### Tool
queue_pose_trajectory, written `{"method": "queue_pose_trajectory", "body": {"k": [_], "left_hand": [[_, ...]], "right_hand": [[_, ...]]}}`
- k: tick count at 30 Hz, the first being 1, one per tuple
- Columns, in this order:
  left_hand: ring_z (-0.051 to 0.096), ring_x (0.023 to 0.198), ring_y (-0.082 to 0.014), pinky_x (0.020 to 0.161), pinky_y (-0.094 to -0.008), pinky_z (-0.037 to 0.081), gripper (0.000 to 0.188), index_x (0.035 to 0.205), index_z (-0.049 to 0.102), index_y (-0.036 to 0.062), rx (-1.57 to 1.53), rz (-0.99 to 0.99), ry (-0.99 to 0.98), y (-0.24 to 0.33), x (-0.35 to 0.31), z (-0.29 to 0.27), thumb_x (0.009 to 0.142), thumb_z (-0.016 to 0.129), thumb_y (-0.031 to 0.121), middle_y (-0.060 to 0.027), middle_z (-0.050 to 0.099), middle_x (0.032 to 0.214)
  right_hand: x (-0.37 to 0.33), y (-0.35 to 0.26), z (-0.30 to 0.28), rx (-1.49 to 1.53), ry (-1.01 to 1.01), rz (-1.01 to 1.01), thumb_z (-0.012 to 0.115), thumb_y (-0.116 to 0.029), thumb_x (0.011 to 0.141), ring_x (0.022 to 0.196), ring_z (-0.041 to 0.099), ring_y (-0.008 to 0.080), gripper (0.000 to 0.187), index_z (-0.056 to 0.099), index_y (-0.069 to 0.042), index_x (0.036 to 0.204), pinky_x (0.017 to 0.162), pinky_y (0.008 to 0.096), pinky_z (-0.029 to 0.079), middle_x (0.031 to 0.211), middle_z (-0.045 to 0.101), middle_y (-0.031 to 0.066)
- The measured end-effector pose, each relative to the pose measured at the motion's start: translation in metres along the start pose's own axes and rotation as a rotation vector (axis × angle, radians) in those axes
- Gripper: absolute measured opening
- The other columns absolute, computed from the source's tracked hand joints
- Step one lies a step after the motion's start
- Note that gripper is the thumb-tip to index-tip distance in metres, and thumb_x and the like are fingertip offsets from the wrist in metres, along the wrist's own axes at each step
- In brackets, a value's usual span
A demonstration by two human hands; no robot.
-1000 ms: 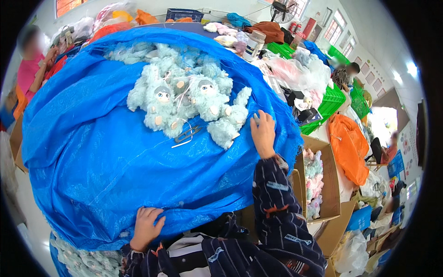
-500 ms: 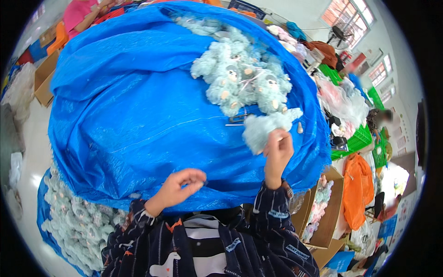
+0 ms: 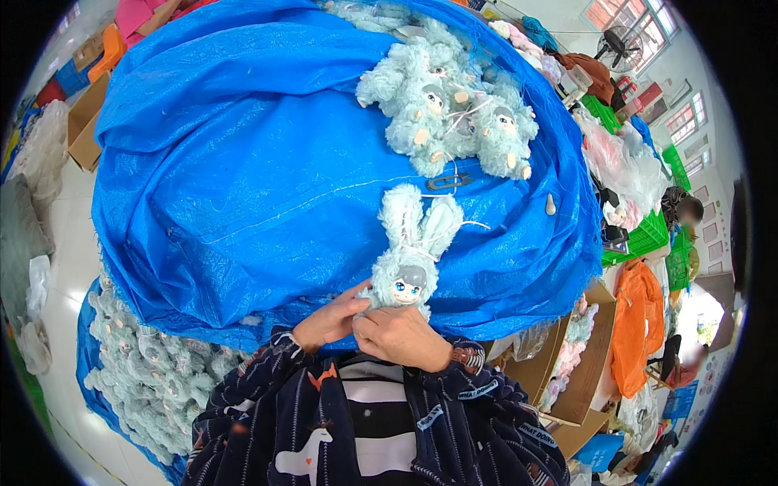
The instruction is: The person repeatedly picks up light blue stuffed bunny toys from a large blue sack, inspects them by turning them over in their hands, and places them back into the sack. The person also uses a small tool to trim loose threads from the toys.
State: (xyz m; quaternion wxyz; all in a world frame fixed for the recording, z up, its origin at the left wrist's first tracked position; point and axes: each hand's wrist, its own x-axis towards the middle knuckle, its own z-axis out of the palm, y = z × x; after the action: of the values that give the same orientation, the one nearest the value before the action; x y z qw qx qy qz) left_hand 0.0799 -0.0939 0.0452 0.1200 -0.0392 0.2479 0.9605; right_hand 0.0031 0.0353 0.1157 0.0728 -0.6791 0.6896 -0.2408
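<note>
A pale mint plush doll [image 3: 409, 251] with long bunny ears and a blue-eyed face lies face up at the near edge of the blue tarp [image 3: 243, 186]. White string is tied around its ears. My left hand [image 3: 332, 320] grips its lower left side with curled fingers. Across the doll's lower body, my right hand [image 3: 401, 336] is closed on it, hiding its legs. Beyond the ears is a pair of dark thread snips [image 3: 448, 181]. Several matching plush dolls [image 3: 429, 97] are heaped at the far right of the tarp.
A small pale peg-shaped piece [image 3: 551, 204] lies on the right of the tarp. More mint plush dolls [image 3: 150, 373] fill a blue sack at lower left. Cardboard boxes [image 3: 579, 364] stand at right, near an orange bag [image 3: 636, 324]. Another person [image 3: 138, 16] is at the far left.
My right hand has brought the doll from the right to the near middle, turning it face up with ears pointing away. My left hand has joined it on the doll's lower body.
</note>
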Motion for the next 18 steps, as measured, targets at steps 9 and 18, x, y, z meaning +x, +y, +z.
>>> {"method": "queue_pose_trajectory", "body": {"k": [9, 18], "left_hand": [[0.043, 0.114, -0.0215, 0.095, -0.0356, 0.035, 0.067, 0.133, 0.019, 0.0034, 0.112, 0.033, -0.007, -0.008, -0.001, 0.004, 0.080, 0.056, 0.018, -0.0123, 0.039, 0.127], [0.044, 0.104, -0.0122, 0.088, -0.0293, 0.037, 0.048, 0.125, 0.036, 0.0009, 0.811, 0.139, 0.182, 0.008, -0.002, 0.025, 0.083, 0.053, 0.016, -0.0064, 0.047, 0.116]], "right_hand": [[-0.035, 0.019, -0.032, 0.299, 0.733, 0.620, 0.057, -0.004, 0.075, 0.058, 0.054, 0.0112, 0.006, 0.059, 0.001, 0.077, 0.052, 0.0235, 0.043, 0.066, 0.059, 0.0047], [-0.006, 0.044, -0.001, 1.022, 0.563, 0.720, 0.058, -0.014, 0.082, 0.067, 0.047, 0.0032, 0.020, 0.060, 0.002, 0.094, 0.056, 0.0195, 0.039, 0.076, 0.058, -0.0019]]}}
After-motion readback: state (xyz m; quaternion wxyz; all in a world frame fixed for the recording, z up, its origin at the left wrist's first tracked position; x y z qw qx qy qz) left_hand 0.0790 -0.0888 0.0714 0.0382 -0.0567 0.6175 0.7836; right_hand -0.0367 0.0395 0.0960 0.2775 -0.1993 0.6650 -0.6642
